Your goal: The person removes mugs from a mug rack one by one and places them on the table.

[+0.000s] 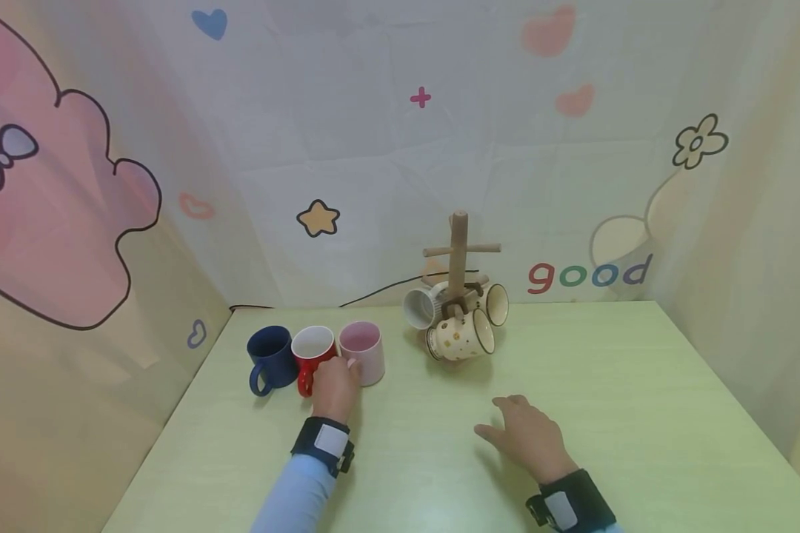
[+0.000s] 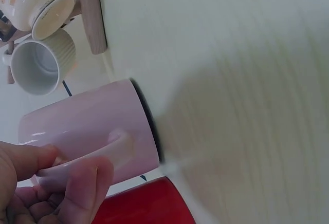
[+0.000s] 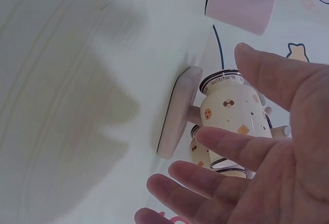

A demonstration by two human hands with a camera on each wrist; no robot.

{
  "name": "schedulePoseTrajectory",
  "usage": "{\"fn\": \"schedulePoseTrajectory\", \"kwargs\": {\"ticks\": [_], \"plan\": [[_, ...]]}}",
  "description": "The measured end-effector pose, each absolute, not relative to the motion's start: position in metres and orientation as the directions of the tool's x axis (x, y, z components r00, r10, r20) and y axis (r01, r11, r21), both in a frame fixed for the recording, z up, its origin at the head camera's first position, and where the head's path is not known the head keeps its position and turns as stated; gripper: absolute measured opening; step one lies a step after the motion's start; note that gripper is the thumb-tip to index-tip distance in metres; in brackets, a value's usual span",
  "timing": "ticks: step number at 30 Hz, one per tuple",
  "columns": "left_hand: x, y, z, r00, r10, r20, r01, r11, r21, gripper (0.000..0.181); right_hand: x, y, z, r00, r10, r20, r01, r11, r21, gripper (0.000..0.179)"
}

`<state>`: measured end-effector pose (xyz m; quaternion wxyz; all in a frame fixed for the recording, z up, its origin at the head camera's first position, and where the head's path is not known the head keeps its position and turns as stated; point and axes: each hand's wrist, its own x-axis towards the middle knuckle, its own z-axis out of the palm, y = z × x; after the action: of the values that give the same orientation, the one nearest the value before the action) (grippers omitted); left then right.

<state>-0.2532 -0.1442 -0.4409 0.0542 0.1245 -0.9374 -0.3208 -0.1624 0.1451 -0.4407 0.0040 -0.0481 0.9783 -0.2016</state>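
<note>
My left hand point(image 1: 335, 389) pinches the handle of a pink mug point(image 1: 370, 361) between thumb and fingers. The left wrist view shows that handle point(image 2: 115, 152) close up, with the mug upright. Beside it stands a red mug point(image 1: 310, 346) with a white inside, its handle right by my left hand, and left of that a dark blue mug point(image 1: 278, 360). My right hand point(image 1: 530, 437) hovers over the table with fingers spread, holding nothing. Ahead of it, a cream patterned mug point(image 1: 458, 338) hangs on a wooden mug tree point(image 1: 458, 252).
A ribbed white mug point(image 1: 420, 309) and another cream mug point(image 1: 498, 304) also hang low on the tree, whose upper pegs are bare. Behind the pale green table point(image 1: 607, 370) hangs a printed cloth backdrop point(image 1: 373, 133).
</note>
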Motion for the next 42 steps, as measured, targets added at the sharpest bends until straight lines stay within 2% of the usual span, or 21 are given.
{"fn": "schedulePoseTrajectory", "kwargs": {"ticks": [7,22,25,32,36,42], "plan": [[-0.250,-0.146,-0.446,-0.965,-0.261,0.012,-0.194,0.748,0.635,0.028,-0.162,0.145,-0.441,-0.995,-0.098,0.007,-0.093,0.911,-0.401,0.056],[-0.247,-0.150,-0.441,-0.971,-0.238,0.003,-0.192,0.789,0.584,0.034,-0.161,0.145,-0.443,-0.995,-0.103,0.011,-0.098,0.908,-0.407,0.055],[-0.244,-0.151,-0.438,-0.971,-0.236,0.037,-0.172,0.799,0.576,0.036,-0.162,0.145,-0.443,-0.995,-0.102,0.009,-0.097,0.908,-0.407,0.056],[-0.238,-0.152,-0.420,-0.952,-0.198,0.234,-0.059,0.867,0.495,0.038,-0.163,0.145,-0.441,-0.995,-0.103,0.017,-0.102,0.910,-0.401,0.055],[-0.238,-0.149,-0.408,-0.957,-0.184,0.225,-0.066,0.891,0.449,0.044,-0.165,0.146,-0.440,-0.994,-0.104,0.030,-0.107,0.911,-0.398,0.054],[-0.240,-0.142,-0.394,-0.964,-0.124,0.236,-0.022,0.918,0.395,0.042,-0.166,0.148,-0.437,-0.994,-0.107,0.037,-0.113,0.915,-0.387,0.053]]}}
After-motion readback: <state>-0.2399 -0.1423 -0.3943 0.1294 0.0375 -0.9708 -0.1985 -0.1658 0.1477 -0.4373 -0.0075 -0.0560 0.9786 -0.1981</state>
